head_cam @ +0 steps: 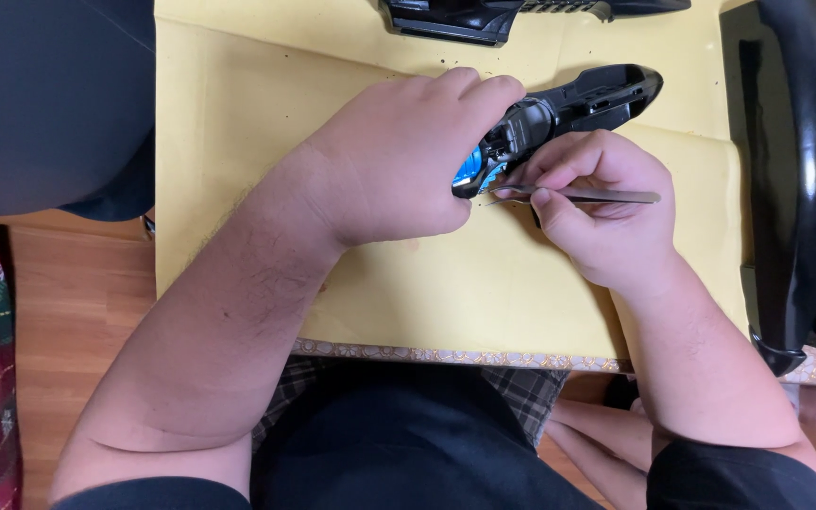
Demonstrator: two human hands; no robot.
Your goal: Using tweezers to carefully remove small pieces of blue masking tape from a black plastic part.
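The right hand (606,212) pinches thin silver metal tweezers (583,195), their tip at the blue part of a long black plastic device (569,109). The left hand (399,161) is wrapped around that device, which rests on yellow paper (238,113). Farther off lies another black plastic piece (465,19).

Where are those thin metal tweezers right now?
In the head view, the tweezers sit right of centre, pinched in the right hand, their tip at the blue end of the black device that the left hand grips over the yellow mat.
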